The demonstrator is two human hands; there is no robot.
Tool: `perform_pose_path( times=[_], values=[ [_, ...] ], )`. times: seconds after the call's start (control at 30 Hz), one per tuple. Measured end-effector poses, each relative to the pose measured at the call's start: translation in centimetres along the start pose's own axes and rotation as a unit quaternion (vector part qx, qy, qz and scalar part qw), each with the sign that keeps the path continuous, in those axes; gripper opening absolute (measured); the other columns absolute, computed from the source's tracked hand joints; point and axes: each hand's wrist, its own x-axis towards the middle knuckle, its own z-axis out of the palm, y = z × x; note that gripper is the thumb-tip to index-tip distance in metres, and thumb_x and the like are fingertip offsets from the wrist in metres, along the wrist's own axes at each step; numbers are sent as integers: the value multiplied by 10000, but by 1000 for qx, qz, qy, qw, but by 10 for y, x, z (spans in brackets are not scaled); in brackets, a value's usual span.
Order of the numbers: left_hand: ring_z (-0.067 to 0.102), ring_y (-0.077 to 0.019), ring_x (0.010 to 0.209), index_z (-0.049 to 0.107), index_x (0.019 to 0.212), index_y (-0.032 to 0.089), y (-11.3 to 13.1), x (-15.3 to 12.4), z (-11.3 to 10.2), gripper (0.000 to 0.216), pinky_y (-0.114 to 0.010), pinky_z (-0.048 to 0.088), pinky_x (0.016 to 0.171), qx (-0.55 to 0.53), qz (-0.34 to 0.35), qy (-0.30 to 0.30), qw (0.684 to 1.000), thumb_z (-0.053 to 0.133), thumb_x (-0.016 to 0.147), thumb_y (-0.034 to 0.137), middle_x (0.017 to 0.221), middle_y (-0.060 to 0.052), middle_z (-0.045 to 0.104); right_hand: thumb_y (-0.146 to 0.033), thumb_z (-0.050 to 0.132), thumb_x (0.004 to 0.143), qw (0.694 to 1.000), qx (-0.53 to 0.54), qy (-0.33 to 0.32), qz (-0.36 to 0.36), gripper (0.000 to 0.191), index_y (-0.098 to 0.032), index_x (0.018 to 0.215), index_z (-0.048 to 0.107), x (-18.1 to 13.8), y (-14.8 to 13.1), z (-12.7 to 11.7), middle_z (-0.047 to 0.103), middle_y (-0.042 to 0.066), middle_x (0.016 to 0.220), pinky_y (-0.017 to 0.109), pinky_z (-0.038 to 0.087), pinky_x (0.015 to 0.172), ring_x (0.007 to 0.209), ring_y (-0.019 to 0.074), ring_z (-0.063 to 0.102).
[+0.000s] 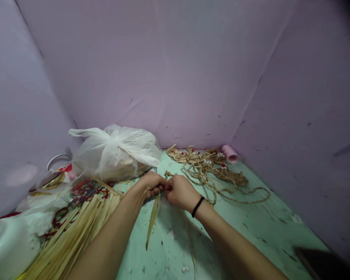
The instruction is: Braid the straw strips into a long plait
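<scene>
The leaf strip is a long, narrow blade of dried plant, pale yellow-green and tapering to a point. Its upper end is pinched where the left hand and the right hand meet, both closed on it. The rest slants down and slightly left, flat on the green table — loose, unbraided.

Tan straw strips, white bag, mint table

One head camera, aimed forward-down over table; left hand, right hand close, mid-frame; back wall 12 o'clock.
</scene>
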Motion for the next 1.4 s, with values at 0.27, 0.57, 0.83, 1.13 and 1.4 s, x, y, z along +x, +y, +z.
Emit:
perform_pose_path(
  times=[0.27, 0.57, 0.83, 1.13, 1.4],
  values=[
    [226, -15, 257, 376, 424, 148, 2, -1, -4, 197, -166, 78, 294, -4, -4, -39, 999, 523, 556, 154, 317, 65, 331, -160, 528, 655, 929, 340, -25, 145, 87, -127, 589, 574, 20, 20, -7, 567, 26, 531, 189, 359, 465, 475, 93, 490],
    [205, -21, 264, 462, 457, 128, -1, 2, -6, 118, -181, 69, 297, 11, 19, -57, 998, 507, 553, 178, 331, 61, 341, -45, 422, 679, 792, 552, -172, 199, 152, -106, 571, 510, 19, 15, 9, 484, -2, 436, 136, 272, 311, 321, 38, 352],
    [236, -55, 265, 482, 413, 137, 7, -12, -6, 121, -198, 144, 310, 187, 58, 18, 980, 529, 521, 165, 264, 49, 305, -128, 507, 643, 843, 473, -131, 220, 219, -140, 444, 415, 24, 23, 15, 282, -79, 279, 163, 100, 259, 237, 18, 186],
    [490, -150, 465, 597, 516, 117, 15, -28, 8, 81, -227, 322, 437, 371, 128, 126, 911, 579, 509, 196, 467, -50, 535, -74, 464, 591, 808, 526, -141, 224, 160, -131, 448, 420, 23, 26, 17, 400, -51, 314, 157, 95, 264, 234, 11, 194],
    [590, -235, 796, 638, 769, 140, 15, -44, 37, 243, -247, 404, 610, 474, 138, 179, 851, 584, 540, 202, 795, -153, 636, -26, 444, 545, 799, 538, -103, 249, 230, -157, 399, 325, 20, 22, 16, 273, -78, 266, 144, 124, 276, 245, 15, 209]
  ],
)
